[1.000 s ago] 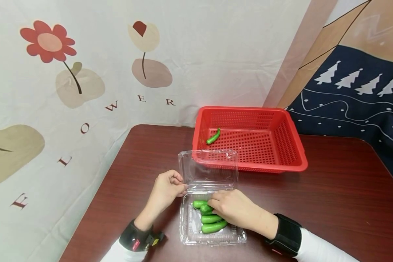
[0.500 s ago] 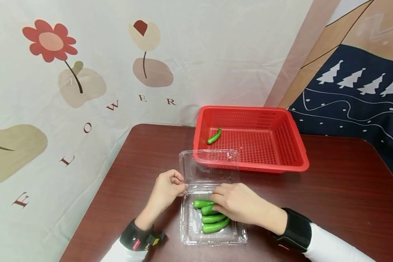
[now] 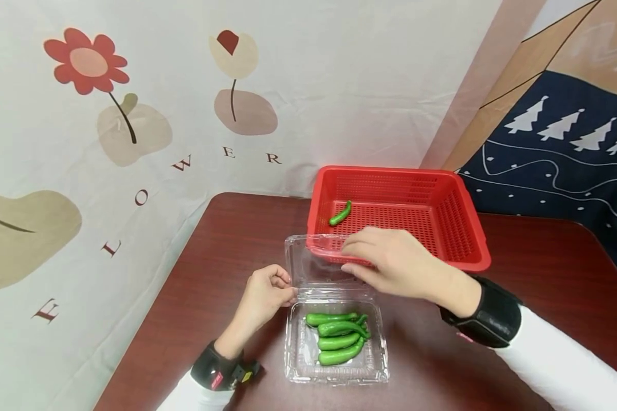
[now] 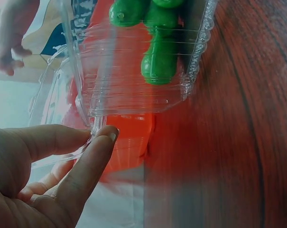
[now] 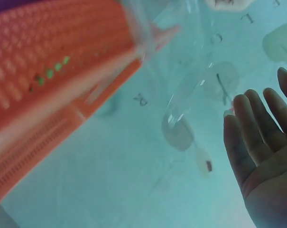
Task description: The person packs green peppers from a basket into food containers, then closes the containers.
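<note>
On the backdrop (image 3: pixel 339 85), letters (image 3: pixel 181 163) are spelling "FLOWER". Your left hand (image 3: pixel 267 294) is pinching the box (image 3: pixel 289 354) at its left hinge end; your right hand (image 3: pixel 391 260), fingers extended, is hovering empty by the raised lid (image 3: pixel 311 274). Peppers (image 3: pixel 336 342) are lying inside the box, another pepper (image 3: pixel 340 214) in the far basket (image 3: pixel 391 170).

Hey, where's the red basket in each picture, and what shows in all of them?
Head: red basket right of centre, beyond the clear container.
Left wrist: left of centre, partly seen through the container.
Right wrist: upper left, blurred, cut off by the edge.
Shared landmark: the clear container.
</note>
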`<control>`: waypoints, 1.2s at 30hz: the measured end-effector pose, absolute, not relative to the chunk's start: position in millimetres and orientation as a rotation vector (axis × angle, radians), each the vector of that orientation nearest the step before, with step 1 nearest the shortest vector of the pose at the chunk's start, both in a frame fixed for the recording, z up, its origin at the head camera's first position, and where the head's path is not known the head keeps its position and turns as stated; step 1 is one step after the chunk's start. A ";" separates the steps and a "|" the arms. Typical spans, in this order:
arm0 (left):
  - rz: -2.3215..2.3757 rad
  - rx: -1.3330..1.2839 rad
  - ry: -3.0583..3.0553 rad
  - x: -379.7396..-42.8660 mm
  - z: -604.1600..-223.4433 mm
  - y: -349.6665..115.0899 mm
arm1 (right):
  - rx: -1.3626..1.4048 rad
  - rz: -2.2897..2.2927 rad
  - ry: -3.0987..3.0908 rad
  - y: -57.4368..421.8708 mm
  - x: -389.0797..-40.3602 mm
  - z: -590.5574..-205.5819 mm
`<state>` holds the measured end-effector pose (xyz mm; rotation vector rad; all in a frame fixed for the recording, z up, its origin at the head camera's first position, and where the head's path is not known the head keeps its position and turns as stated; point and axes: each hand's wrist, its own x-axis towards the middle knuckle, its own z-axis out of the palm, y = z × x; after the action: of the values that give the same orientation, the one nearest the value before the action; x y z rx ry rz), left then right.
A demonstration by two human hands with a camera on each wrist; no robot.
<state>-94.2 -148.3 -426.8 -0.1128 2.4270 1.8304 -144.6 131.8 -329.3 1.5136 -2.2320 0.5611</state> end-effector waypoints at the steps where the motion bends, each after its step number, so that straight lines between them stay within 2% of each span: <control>1: 1.830 -0.111 2.425 -94.4 -426.6 -148.2 | 1.503 0.571 -2.245 132.8 -149.0 -325.9; 8: 1.836 -0.118 2.417 -93.2 -424.4 -147.3 | 1.422 0.627 -2.324 137.5 -184.8 -308.9; 16: 1.826 -0.107 2.438 -94.3 -427.0 -149.4 | 1.296 0.583 -2.450 135.0 -232.1 -309.6; 24: 1.841 -0.095 2.416 -96.1 -428.0 -148.6 | 1.277 0.458 -2.568 131.8 -275.8 -327.0; 32: 1.851 -0.063 2.392 -97.6 -428.7 -150.3 | 1.259 0.294 -2.745 129.5 -306.5 -353.8; 36: 1.858 -0.073 2.388 -97.0 -429.3 -152.7 | 1.352 0.185 -2.813 123.9 -315.4 -372.4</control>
<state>-97.0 -152.7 -429.3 -0.0732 2.3879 1.8575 -315.4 123.9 -372.4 1.3522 -2.8127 0.1850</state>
